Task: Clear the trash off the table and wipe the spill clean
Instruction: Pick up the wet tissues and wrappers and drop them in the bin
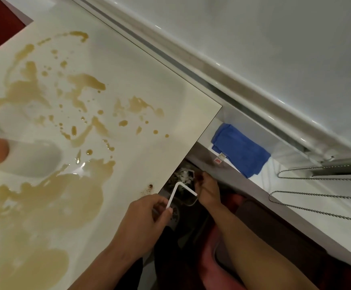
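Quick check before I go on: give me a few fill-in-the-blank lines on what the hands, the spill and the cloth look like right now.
1. The left hand pinches a bent white ____.
2. The spill on the table is ____ in colour.
3. The folded cloth on the ledge is ____.
4. The right hand reaches down ____ the table's edge.

Missing words: straw; brown; blue; below

The spill (51, 143) spreads over most of the desk (170, 97), from its far left corner down to its near edge. Just off the desk's right corner, the left grip (147, 216) pinches a bent straw (176, 193). Beside it, lower down, the right grip (207, 189) reaches toward the trash (184, 176). Beyond them, to the right, a folded cloth (240, 150) lies on the ledge (296, 197), past the desk's right edge.
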